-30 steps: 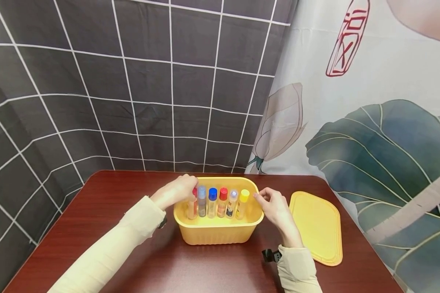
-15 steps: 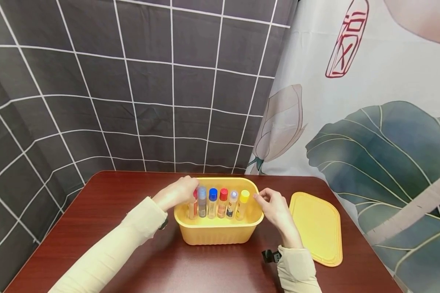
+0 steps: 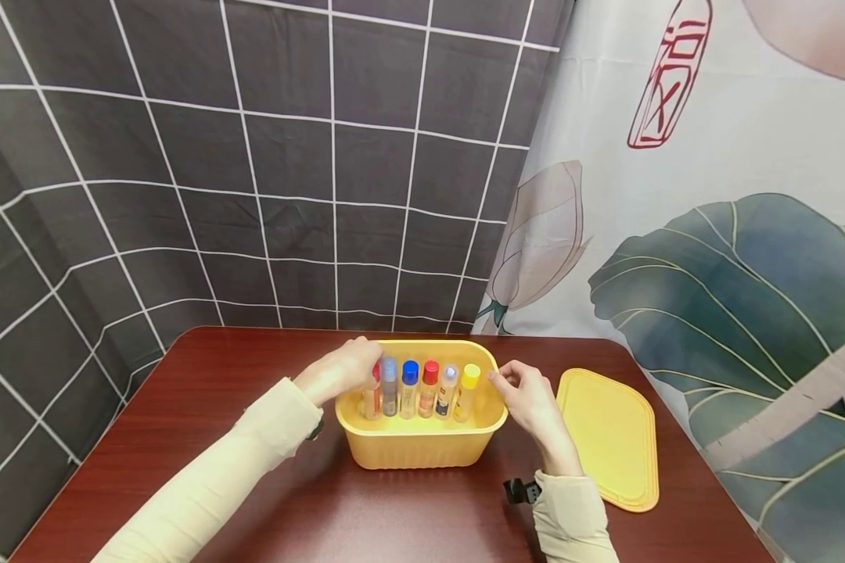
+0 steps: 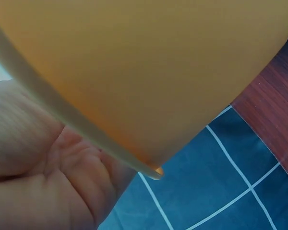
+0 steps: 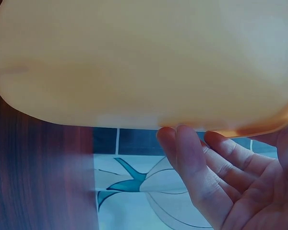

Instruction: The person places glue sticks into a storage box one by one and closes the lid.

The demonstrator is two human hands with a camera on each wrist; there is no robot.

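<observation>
On the table stands a yellow plastic bin (image 3: pixel 422 450). Inside it several slim clear bottles with coloured caps stand upright in a row, among them one with a blue cap (image 3: pixel 409 391) and one with a yellow cap (image 3: pixel 467 393). My left hand (image 3: pixel 341 367) reaches over the bin's left rim, right at the leftmost red-capped bottle (image 3: pixel 372 400). Its fingers are hidden behind the rim (image 4: pixel 81 122) in the left wrist view, so I cannot tell whether they hold that bottle. At the right rim, my right hand (image 3: pixel 524 395) pinches the edge with thumb and fingertips (image 5: pixel 189 143).
A flat yellow lid (image 3: pixel 609 438) lies on the dark red table (image 3: pixel 394 516), to the right of the bin. Behind the table hang a dark grid-patterned curtain (image 3: pixel 282 180) and a white curtain (image 3: pixel 584 102) with leaf and flower prints.
</observation>
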